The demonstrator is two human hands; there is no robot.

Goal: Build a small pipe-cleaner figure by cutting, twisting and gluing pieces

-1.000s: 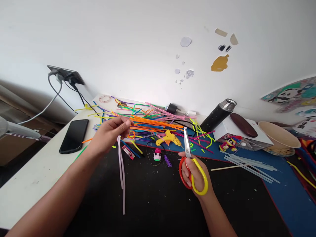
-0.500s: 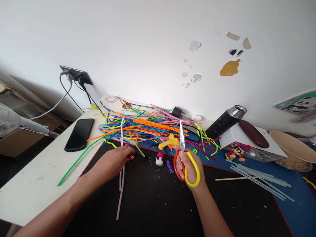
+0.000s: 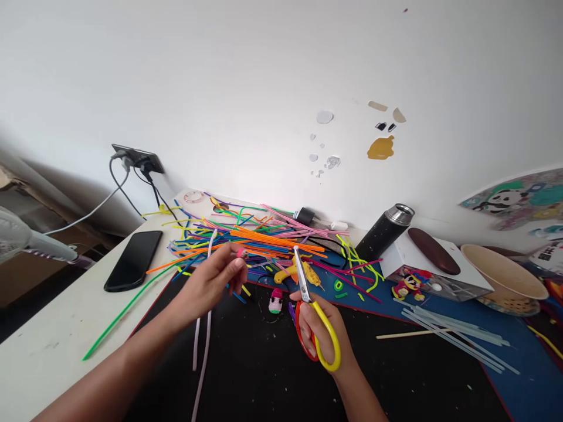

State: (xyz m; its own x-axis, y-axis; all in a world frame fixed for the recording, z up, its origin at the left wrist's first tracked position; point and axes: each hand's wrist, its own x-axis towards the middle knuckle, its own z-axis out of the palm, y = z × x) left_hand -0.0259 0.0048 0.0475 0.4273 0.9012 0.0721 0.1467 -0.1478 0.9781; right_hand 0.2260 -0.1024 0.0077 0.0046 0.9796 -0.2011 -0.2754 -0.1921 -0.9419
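My left hand (image 3: pixel 213 283) is raised a little above the black mat (image 3: pixel 272 375), its fingertips pinched on a small pink-red object (image 3: pixel 240 253). A pale pink pipe cleaner (image 3: pixel 204 337) runs past this hand down onto the mat; I cannot tell whether the hand holds it. My right hand (image 3: pixel 324 335) grips red-and-yellow-handled scissors (image 3: pixel 308 305), blades closed and pointing up toward the pile of coloured pipe cleaners (image 3: pixel 259 237). A small pink toy figure (image 3: pixel 275 300) sits between the two hands.
A black phone (image 3: pixel 132 259) and a long green pipe cleaner (image 3: pixel 118 313) lie on the white table at left. A yellow glue gun (image 3: pixel 288 271) lies by the pile. At right are a black flask (image 3: pixel 385 232), white box (image 3: pixel 433 265), bowl (image 3: pixel 501 269) and glue sticks (image 3: pixel 455 333).
My left hand went down to the mat, pinched the small pink-red object and lifted it. My right hand with the scissors shifted left and nearer. The view tilted down.
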